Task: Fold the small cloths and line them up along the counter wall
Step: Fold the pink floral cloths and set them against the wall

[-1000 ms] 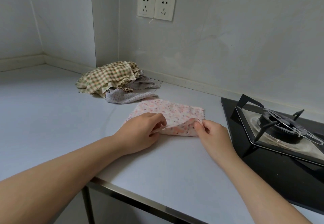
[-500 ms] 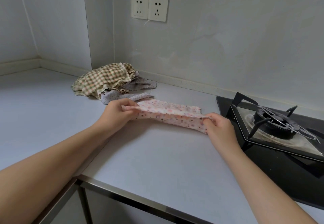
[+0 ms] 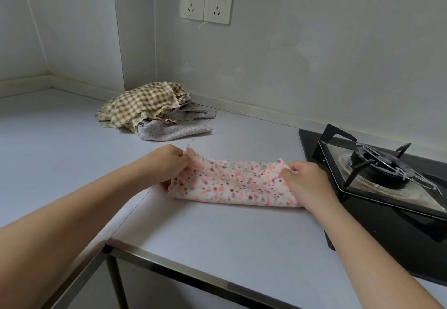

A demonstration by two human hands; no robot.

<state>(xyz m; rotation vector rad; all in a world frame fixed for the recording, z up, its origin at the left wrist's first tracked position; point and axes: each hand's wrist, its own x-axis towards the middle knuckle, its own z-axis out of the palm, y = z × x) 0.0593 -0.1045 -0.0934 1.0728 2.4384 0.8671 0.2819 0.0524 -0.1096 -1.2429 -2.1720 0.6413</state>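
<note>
A small pink cloth with coloured dots (image 3: 232, 184) lies folded into a long strip on the white counter (image 3: 217, 241), in front of me. My left hand (image 3: 167, 163) pinches its left end, and my right hand (image 3: 307, 182) grips its right end. The upper edge of the cloth is lifted slightly between the two hands. Behind it, near the wall, a crumpled pile holds a green-and-orange checked cloth (image 3: 142, 104) on top of a pale lilac dotted cloth (image 3: 169, 130).
A black gas hob (image 3: 382, 178) with a raised burner grate sits close to my right hand. A double wall socket (image 3: 205, 3) is above the pile. The counter's metal front edge (image 3: 193, 270) runs below my arms, and the counter turns a corner at the left.
The cloth went from a flat rectangle to being lifted by its ends, and now lies closer to me as a narrower folded strip. Both hands keep hold of its ends.
</note>
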